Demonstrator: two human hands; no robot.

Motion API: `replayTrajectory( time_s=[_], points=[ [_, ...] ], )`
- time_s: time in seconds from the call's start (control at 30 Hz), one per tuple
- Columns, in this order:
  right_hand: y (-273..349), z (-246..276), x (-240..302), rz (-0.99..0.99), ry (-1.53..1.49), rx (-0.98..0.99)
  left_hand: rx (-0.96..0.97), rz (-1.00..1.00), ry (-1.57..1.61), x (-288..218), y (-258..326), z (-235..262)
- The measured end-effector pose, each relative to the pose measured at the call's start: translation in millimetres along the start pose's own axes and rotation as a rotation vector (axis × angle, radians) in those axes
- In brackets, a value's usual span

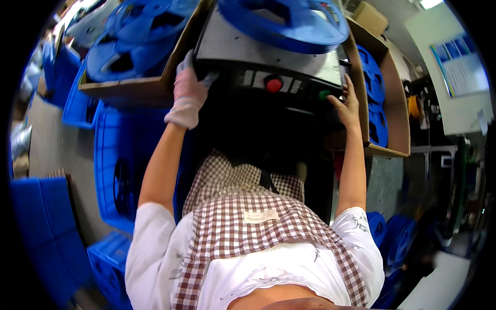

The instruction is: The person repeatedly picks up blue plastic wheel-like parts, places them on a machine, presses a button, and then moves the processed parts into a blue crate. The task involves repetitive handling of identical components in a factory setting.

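In front of me stands a machine with a pale metal top [227, 44] and a black front panel. A red button [273, 84] sits mid-panel and a green button [324, 95] towards its right end. On top lies a large blue plastic reel [289, 31]. My left hand [188, 93], in a white and pink glove, rests at the machine's left front corner, its fingers along the side and its thumb apart. My bare right hand [347, 104] is at the right front corner, fingers spread, thumb tip beside the green button. Neither hand appears to hold anything.
A cardboard box [129, 89] of blue reels flanks the machine on the left; another cardboard box [395, 103] with reels is on the right. Below the left box stands a blue crate [106, 165]. More blue reels [398, 237] are stacked at lower right.
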State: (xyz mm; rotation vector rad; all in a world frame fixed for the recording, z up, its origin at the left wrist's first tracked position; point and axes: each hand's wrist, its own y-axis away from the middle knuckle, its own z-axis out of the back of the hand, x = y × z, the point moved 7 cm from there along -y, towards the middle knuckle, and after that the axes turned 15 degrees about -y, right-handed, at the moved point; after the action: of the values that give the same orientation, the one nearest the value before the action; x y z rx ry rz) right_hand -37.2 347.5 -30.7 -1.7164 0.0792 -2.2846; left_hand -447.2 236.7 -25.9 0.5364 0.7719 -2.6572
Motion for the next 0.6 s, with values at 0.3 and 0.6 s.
replayTrajectory(
  time_s=[0.3,0.6],
  points=[
    [62.0,17.9,-11.8,0.212,-0.173,-0.140,0.000,-0.067,0.205,14.8,148.7,40.4],
    [158.7,-99.0,-132.1,-0.280,0.183,0.346,0.373,0.434,-0.129,206.1,369.5,14.8]
  ],
)
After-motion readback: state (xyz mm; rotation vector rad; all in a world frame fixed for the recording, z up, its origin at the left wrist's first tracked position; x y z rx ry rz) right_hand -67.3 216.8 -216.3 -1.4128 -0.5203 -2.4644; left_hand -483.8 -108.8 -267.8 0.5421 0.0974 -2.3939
